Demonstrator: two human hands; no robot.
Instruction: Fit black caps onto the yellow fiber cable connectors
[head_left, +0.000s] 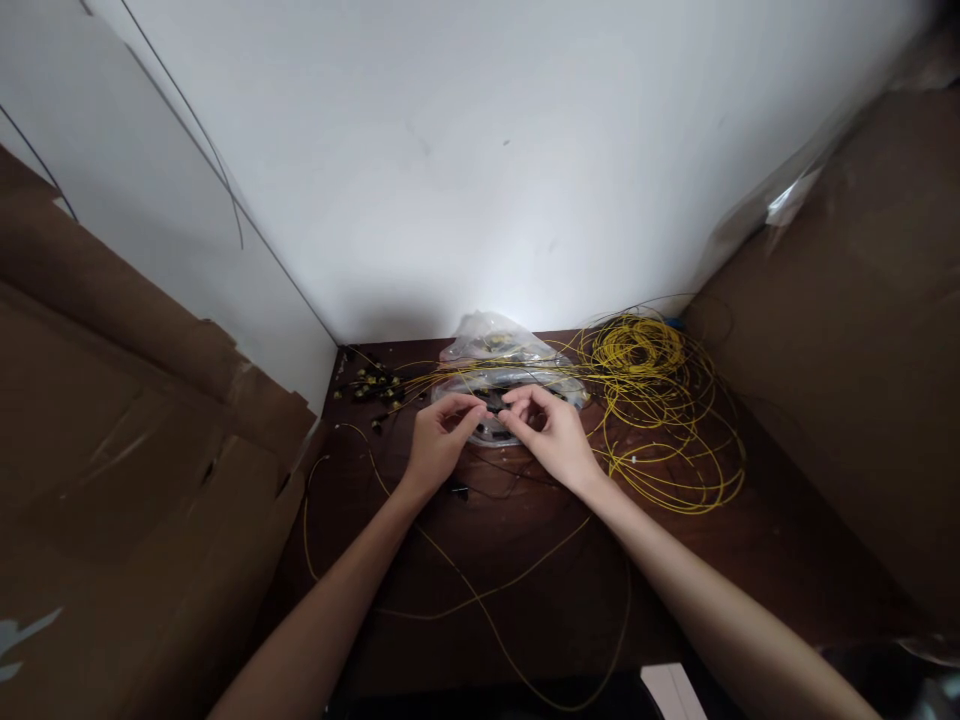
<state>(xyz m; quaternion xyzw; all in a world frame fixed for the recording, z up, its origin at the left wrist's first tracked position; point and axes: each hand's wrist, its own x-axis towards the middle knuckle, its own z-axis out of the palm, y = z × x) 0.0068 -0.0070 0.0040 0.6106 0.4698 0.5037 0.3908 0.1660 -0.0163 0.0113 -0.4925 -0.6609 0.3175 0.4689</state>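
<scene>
My left hand (439, 440) and my right hand (551, 435) meet over the dark wooden table (750, 560), fingertips pinched together on a small black part (493, 401) at the end of a thin yellow cable. Just behind my fingers lies a clear plastic bag (491, 345) with more black parts in it. A big loose coil of yellow cable (652, 390) lies to the right of my right hand. Single yellow strands (480, 600) run across the table under my forearms.
Several small black-and-yellow connectors (371, 385) are scattered at the table's back left. Cardboard sheets stand on the left (127, 450) and right (847, 350). A white wall (480, 170) closes the back. A white object (671, 690) sits at the near edge.
</scene>
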